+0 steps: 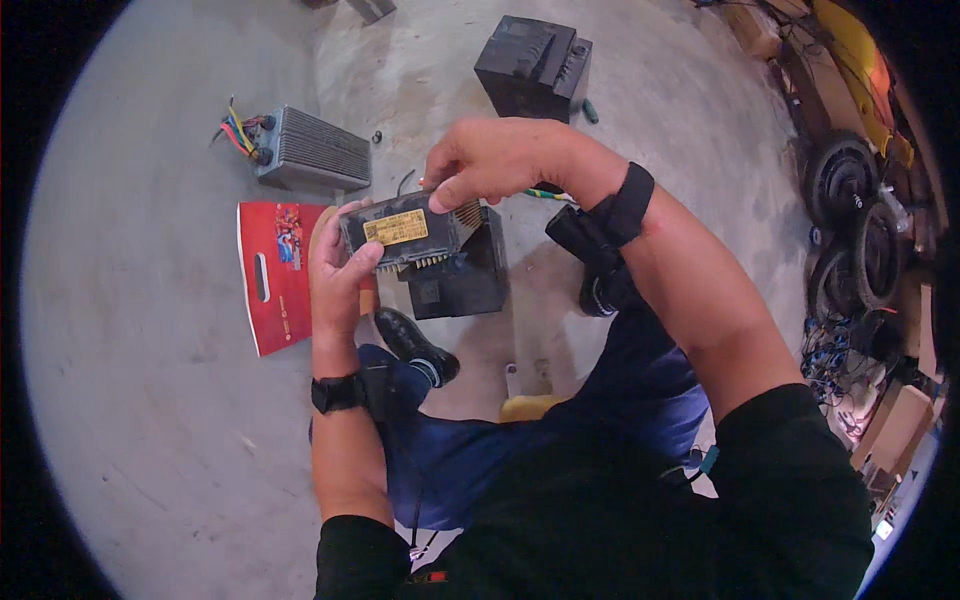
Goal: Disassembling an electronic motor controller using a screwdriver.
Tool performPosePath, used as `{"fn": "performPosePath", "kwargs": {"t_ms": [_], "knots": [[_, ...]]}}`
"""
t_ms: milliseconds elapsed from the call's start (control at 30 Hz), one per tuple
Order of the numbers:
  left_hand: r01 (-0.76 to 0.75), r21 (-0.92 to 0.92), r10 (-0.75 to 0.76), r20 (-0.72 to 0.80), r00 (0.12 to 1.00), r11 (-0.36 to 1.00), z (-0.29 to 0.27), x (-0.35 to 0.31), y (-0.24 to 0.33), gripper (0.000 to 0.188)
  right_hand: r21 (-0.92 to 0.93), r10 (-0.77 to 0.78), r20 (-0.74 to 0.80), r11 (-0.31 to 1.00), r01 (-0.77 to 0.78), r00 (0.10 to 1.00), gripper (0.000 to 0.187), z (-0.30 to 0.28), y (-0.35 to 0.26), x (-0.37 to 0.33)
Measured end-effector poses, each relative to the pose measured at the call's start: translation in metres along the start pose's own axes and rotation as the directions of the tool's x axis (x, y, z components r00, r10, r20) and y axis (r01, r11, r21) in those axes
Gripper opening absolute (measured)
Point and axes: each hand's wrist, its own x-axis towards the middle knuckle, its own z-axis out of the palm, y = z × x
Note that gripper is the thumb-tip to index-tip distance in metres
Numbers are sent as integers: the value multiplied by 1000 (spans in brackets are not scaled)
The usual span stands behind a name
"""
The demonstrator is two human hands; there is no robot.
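A black motor controller (425,215) with a gold label and metal fins along its edges is held up in front of me. My left hand (340,255) grips its left end, thumb on the face beside the label. On its upper right edge, my right hand (480,170) is closed, thumb resting by the label; a tiny orange bit shows at its fingertips. Below and behind the controller sits a black box-shaped block (465,275), partly covered by it. Beyond my right hand stands a larger black case (535,65).
On the floor to the left lie a silver finned controller (315,150) with coloured wires and a red carry bag (270,290). Tyres (845,180), cable bundles and cardboard (895,430) line the right side. My shoe (415,340) is beside the black block.
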Motion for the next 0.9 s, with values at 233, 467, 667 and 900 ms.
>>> {"fn": "performPosePath", "kwargs": {"t_ms": [233, 467, 667, 900], "knots": [[-73, 4, 73, -42, 996, 997, -5, 3, -1, 56, 41, 5, -36, 999, -3, 999, 53, -3, -2, -7], [-65, -34, 63, -61, 996, 997, -8, 7, -5, 55, 69, -29, -77, 997, 35, 997, 56, -13, -10, -12], [-15, -69, 7, -108, 994, 998, 2, 5, -2, 58, 84, 0, -69, 996, 6, 998, 54, -15, -9, -15], [-66, -57, 62, -80, 995, 996, -5, 6, -4, 51, 124, -45, -64, 991, 53, 997, 56, -13, -7, -11]]}}
